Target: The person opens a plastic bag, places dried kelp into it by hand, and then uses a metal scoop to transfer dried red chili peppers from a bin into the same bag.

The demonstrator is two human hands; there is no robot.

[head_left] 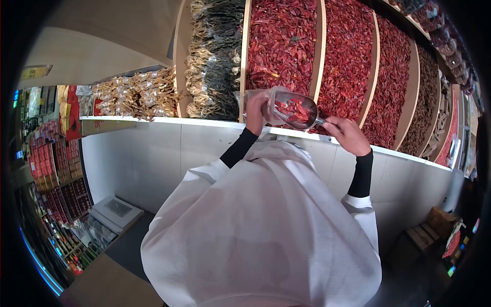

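Note:
My right hand (350, 135) is closed around the handle of a metal scoop (310, 104), which points left with dried red chilies (294, 111) lying in it. The scoop's front end is at the mouth of a clear plastic bag (276, 95). My left hand (257, 112) grips that bag from its left side, fingers partly hidden by the plastic. Both hands are just above the front edge of a bin of dried red chilies (281, 46).
Wooden dividers (320, 46) separate the bins. Left of the chilies lie bundled dark dried goods (212, 56) and pale dried roots (135, 94). More chilies (348, 56) and brown spices (422, 97) fill bins to the right. A white ledge (204, 122) runs along the front.

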